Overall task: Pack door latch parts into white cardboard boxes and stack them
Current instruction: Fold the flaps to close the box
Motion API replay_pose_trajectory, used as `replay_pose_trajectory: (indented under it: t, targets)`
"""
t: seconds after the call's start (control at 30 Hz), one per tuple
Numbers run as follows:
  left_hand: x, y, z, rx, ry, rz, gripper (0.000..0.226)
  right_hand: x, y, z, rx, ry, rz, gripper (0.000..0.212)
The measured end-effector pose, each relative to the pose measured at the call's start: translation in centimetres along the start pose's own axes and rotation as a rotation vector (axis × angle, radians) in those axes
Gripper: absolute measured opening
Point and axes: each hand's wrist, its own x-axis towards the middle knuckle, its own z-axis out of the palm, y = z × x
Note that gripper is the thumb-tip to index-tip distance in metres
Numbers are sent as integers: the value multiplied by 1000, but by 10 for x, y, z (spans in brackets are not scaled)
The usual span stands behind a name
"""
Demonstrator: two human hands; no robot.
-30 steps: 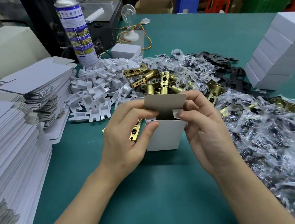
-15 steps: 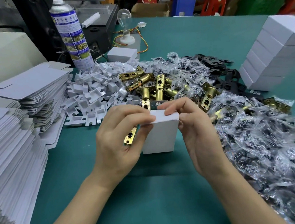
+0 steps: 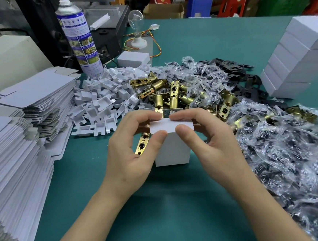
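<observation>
Box (image 3: pixel 173 149) stands upright just in front of latch pile (image 3: pixel 171 94). L hand (image 3: pixel 130 155) & R hand (image 3: pixel 213 146) each pinch its top flap (image 3: pixel 171 124). Press flap flush w/ edges; tuck fully before stacking.

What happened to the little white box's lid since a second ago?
The white box had its top flap standing open; the flap was folded down, so it is closed now. The left hand and right hand kept hold and now pinch its top edges. The box stays upright on the green table; the brass latches behind it did not move.
</observation>
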Motion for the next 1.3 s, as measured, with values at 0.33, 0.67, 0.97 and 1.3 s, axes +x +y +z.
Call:
replay_pose_trajectory:
  t: [0.33, 0.67, 0.97, 1.3]
  targets:
    - [1, -1, 2, -8, -16, 51, 20, -2, -1, 2, 11, 5, -38, 17]
    - [1, -2, -1, -39, 6, 28, 18, 1, 4, -2, 20, 13, -29, 19]
    - [2, -4, -3, -24, -22, 44, 18, 3, 4, -9, 6, -56, -98, 24]
    - [4, -7, -9, 6, -80, 89, 18, 5, 9, -17, -134, -85, -226, 26]
